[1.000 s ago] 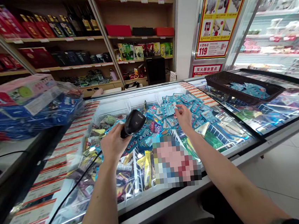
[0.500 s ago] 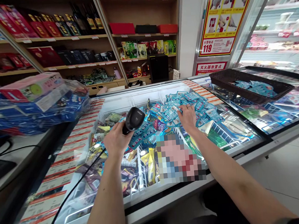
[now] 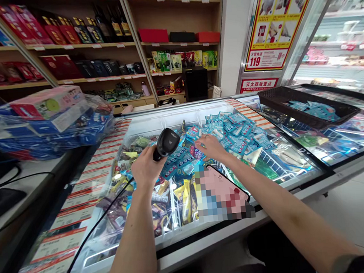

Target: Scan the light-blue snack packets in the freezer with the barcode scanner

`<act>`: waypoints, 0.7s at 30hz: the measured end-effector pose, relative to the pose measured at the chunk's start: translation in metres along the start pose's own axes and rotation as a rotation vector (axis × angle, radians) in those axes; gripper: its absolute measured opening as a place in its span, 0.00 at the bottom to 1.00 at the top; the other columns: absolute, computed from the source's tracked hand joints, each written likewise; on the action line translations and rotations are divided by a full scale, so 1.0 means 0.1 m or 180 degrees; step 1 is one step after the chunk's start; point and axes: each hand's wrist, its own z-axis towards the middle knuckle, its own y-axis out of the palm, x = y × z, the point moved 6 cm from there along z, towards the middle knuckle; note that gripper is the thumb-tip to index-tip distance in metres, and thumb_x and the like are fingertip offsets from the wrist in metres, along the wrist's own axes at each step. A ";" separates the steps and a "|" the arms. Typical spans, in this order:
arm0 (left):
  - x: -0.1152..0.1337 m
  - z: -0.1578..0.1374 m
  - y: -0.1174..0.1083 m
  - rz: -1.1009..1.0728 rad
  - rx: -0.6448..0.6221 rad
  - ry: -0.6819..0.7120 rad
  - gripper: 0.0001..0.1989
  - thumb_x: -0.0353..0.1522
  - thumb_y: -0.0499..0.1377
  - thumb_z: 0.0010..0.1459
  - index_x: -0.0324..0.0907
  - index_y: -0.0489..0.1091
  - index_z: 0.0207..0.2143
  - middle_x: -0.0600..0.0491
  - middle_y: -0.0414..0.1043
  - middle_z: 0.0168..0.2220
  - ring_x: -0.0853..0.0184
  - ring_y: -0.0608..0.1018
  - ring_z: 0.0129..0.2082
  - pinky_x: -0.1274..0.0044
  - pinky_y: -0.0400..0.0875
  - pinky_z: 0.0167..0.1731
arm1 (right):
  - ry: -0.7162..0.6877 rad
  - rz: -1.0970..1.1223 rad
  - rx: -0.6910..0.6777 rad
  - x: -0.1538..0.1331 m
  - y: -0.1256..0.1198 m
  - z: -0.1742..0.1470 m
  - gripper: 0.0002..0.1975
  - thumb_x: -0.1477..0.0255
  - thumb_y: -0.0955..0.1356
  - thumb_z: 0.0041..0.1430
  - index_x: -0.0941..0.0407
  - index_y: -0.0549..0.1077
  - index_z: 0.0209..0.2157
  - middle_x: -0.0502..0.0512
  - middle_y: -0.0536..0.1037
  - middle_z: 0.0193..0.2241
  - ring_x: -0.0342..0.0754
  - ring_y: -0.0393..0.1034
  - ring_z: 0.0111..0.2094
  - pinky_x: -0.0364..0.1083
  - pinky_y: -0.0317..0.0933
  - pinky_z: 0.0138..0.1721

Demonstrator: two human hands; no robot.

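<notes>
My left hand is wrapped round the handle of a black barcode scanner, its head tilted over a pile of small blue packets. From the scanner a black cable runs down to the left. My right hand is over the left part of the pile, fingers stretched to the left and apart, with no packet visible in them. Beside its fingertips is a purple round pattern among the packets. Below my right wrist, a partly blurred phone lies on the glass freezer top.
Wrapped blue boxes with a pink box on top are stacked at the left. A brown basket with blue packets stands at the right. Price labels line the freezer's left side. Shelves of goods stand behind.
My right hand has moved left across the blue packets, from the middle of the pile toward the scanner. My left hand still holds the scanner. The view has shifted slightly.
</notes>
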 end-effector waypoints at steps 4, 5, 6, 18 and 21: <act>0.00 0.00 -0.03 -0.0052 0.0011 0.0003 0.18 0.43 0.55 0.51 0.47 0.69 0.42 0.53 0.73 0.38 0.62 0.74 0.38 0.76 0.56 0.26 | 0.0049 -0.0052 -0.0375 -0.16 0.18 0.17 0.24 0.53 0.57 0.61 0.52 0.75 0.39 0.57 0.74 0.35 0.50 0.65 0.43 0.47 0.54 0.46; 0.01 0.00 -0.03 -0.0044 0.0001 0.0018 0.17 0.43 0.55 0.51 0.46 0.69 0.42 0.53 0.73 0.38 0.62 0.74 0.37 0.76 0.56 0.26 | 0.0100 -0.0079 -0.0399 -0.19 0.22 0.20 0.26 0.50 0.55 0.60 0.52 0.75 0.39 0.57 0.74 0.35 0.50 0.65 0.44 0.48 0.55 0.46; 0.01 0.00 -0.03 -0.0037 -0.0013 0.0049 0.17 0.43 0.55 0.51 0.46 0.69 0.41 0.53 0.73 0.37 0.62 0.74 0.37 0.76 0.56 0.25 | 0.0159 -0.0128 -0.0384 -0.22 0.26 0.22 0.28 0.48 0.54 0.59 0.52 0.75 0.39 0.57 0.73 0.36 0.51 0.64 0.45 0.49 0.55 0.45; 0.12 0.00 0.00 -0.0074 -0.0228 0.0349 0.19 0.43 0.55 0.51 0.46 0.68 0.44 0.53 0.73 0.39 0.62 0.74 0.38 0.76 0.57 0.25 | 0.0757 0.0941 0.0012 0.05 0.20 0.20 0.28 0.59 0.71 0.43 0.56 0.65 0.45 0.53 0.72 0.36 0.47 0.67 0.35 0.46 0.61 0.37; 0.17 -0.02 0.06 -0.0115 -0.0400 0.0480 0.18 0.42 0.54 0.52 0.46 0.68 0.43 0.52 0.73 0.40 0.62 0.74 0.39 0.77 0.58 0.26 | 0.0972 0.1249 0.0244 0.26 0.04 0.03 0.20 0.65 0.68 0.49 0.53 0.64 0.45 0.46 0.70 0.26 0.45 0.66 0.28 0.46 0.62 0.32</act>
